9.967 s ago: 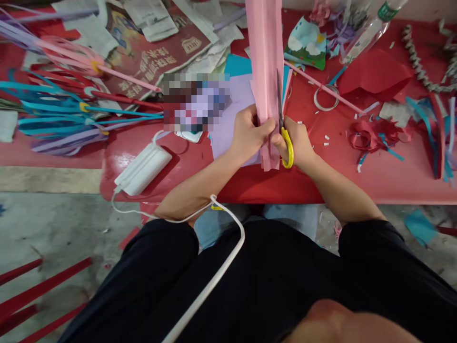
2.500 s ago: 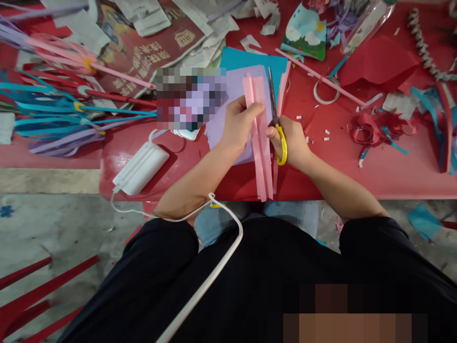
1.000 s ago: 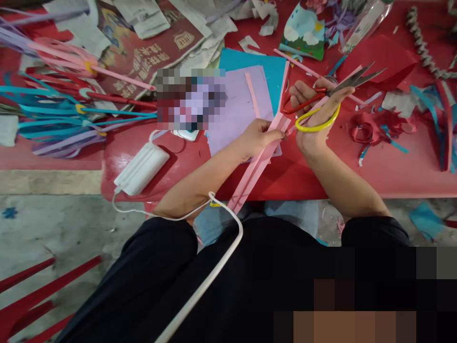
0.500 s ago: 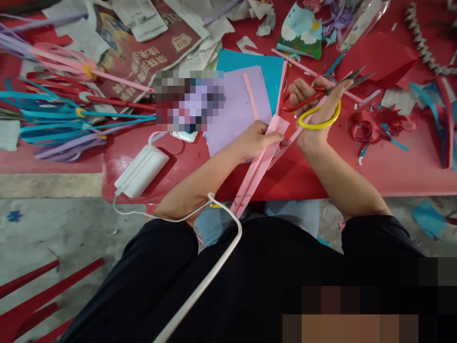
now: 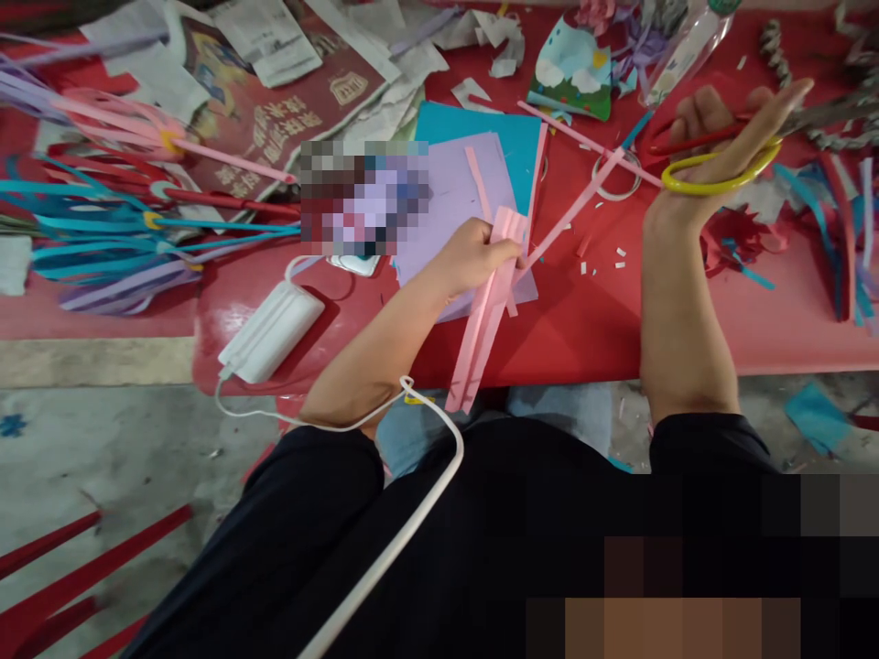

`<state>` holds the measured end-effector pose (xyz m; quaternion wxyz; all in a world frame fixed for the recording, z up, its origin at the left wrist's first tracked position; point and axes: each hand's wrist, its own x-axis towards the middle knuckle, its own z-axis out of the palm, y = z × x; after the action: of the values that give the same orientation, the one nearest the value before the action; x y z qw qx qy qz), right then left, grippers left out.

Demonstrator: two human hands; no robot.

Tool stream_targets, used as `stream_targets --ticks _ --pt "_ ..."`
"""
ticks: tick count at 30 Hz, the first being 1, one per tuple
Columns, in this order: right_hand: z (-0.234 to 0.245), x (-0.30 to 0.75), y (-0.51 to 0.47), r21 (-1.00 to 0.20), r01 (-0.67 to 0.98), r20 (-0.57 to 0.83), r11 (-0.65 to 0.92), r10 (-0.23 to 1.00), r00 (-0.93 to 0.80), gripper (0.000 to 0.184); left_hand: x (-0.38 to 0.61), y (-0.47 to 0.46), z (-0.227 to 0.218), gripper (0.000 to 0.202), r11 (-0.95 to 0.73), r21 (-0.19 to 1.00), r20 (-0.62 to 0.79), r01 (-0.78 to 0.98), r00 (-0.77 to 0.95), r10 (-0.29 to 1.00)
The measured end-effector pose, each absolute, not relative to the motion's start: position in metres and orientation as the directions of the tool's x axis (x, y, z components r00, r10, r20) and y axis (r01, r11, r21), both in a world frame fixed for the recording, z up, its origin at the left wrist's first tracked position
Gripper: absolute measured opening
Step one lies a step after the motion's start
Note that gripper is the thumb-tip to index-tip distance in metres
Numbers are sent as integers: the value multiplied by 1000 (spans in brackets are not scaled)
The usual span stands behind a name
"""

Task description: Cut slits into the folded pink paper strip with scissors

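My left hand is closed around a folded strip of pink paper, which slants down toward the table's front edge. A narrower pink paper strip runs from beside my left fingers up to the right. Off to the right, my right hand hangs above the table with the scissors looped on it by their red and yellow handles. Their blades point right and are blurred. Behind my left hand lie purple paper sheets on a teal sheet.
A white power bank with a cable sits left on the red table. Paper-strip bundles and newspaper cover the far left. A white ring, a clear bottle and red scraps are at the right.
My right hand has moved right and away from my left hand, carrying the scissors. My left hand keeps the folded pink strip, now slightly further left. The narrow strip shows more fully.
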<state>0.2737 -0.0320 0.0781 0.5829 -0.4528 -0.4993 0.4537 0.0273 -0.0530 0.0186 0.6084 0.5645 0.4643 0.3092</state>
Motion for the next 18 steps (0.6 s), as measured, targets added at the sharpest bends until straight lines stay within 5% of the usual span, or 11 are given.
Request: stream_targets --ticks 5,9,13,18 --pt "45 255 -41 -976 -111 177 189 978 109 63 22 -44 17 44 129 919 -239 372 266 934" --pt "11 241 -33 -931 -123 271 344 877 396 59 23 -44 19 55 74 934 -134 350 152 979" --pt "-9 210 -55 -980 -128 142 153 985 93 62 30 -48 14 50 43 970 -71 238 110 991" --pt "-19 192 -79 -994 -44 96 95 995 -12 69 36 -50 7 59 55 991 -63 120 57 996"
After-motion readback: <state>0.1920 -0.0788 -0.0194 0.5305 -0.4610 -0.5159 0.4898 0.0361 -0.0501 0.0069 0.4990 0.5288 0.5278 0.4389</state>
